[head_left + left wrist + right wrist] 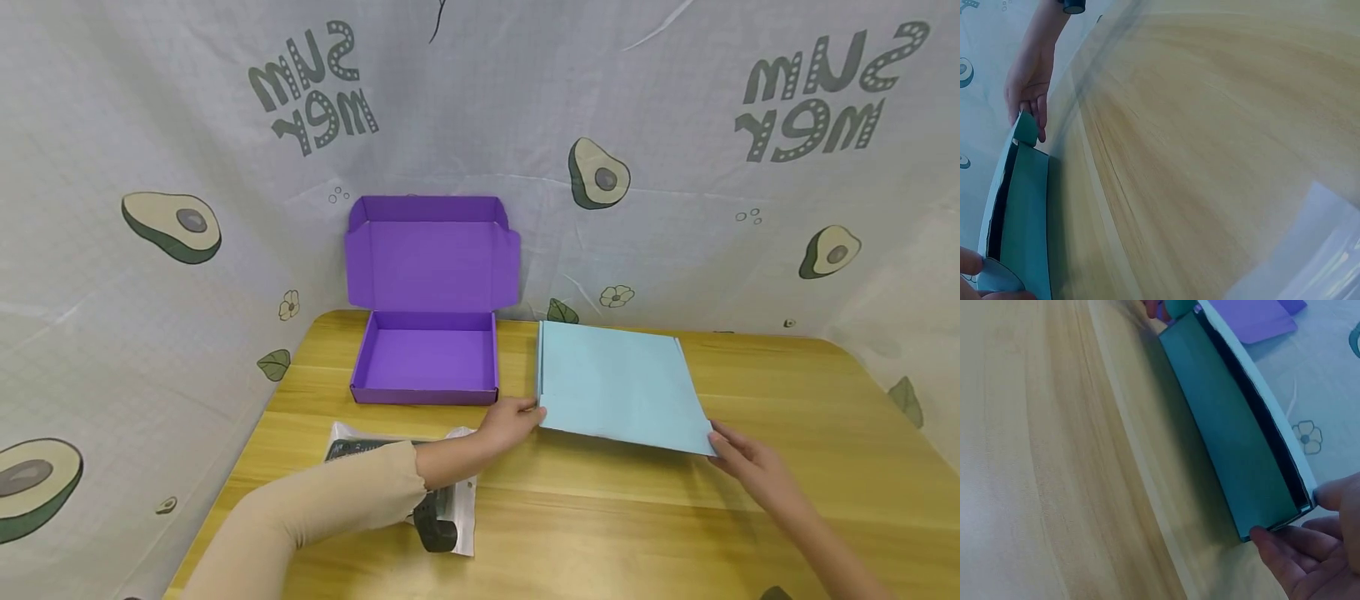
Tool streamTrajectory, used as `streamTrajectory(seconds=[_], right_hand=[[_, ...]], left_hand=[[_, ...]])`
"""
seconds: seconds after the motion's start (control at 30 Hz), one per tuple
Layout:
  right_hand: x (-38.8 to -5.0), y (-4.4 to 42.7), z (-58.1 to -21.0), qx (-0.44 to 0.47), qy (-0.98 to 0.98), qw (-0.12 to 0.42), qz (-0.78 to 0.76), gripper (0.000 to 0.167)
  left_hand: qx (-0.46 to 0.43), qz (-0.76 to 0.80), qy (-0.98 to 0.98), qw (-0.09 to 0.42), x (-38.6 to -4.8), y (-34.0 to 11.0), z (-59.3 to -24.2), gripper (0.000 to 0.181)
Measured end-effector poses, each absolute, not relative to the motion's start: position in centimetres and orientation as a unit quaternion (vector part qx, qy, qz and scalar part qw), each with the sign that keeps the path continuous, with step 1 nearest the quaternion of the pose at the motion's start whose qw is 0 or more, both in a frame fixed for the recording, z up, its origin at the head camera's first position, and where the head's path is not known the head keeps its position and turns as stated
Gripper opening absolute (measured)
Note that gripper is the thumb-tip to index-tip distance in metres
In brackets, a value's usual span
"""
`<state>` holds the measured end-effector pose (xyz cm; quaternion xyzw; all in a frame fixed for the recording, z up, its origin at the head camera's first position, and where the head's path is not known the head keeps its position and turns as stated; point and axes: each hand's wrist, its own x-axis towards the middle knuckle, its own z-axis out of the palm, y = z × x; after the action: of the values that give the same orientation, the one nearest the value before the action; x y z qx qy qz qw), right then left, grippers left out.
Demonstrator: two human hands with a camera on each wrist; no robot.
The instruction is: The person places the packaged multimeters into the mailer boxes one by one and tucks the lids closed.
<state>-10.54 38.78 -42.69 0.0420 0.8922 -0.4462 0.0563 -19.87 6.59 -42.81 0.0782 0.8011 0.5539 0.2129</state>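
Beige sleeve (337, 500) nearest, crossing over a plastic bag (467, 521) with something dark inside; contents half hidden by the arm, so not identified; bag lies on the near part of the wooden table (600, 525), presumably parked out of the way of the boxes.

Pale blue box (615, 379) sits right of centre, beside the open purple box (423, 397); left hand (512, 422) at its near left corner, right hand (750, 465) at its near right; both pinch, left fingers about a rounded flap (999, 275), right thumb (1335, 492) above and fingers (1285, 550) below; gripping both corners likely keeps it level and square; near edge looks slightly raised, shadow beneath; dark gap between lid and front wall (1229, 437), so not fully closed there.

Purple lid (431, 267) stands upright near the printed cloth (480, 108), perhaps so the tray faces the person.
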Motion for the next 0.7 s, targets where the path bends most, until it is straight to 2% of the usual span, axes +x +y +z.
streamTrajectory(seconds=[0.23,0.7], right_hand=[[-10.5,38.7,-42.4,0.041,0.899,0.060,-0.433,0.059],[-10.3,38.7,-43.7,0.056,0.921,-0.009,-0.386,0.055]], left_hand=[[0.080,0.536,0.817,0.197,-19.8,6.5,-42.8,0.044],[0.099,0.527,0.825,0.178,-19.7,6.5,-43.4,0.036]])
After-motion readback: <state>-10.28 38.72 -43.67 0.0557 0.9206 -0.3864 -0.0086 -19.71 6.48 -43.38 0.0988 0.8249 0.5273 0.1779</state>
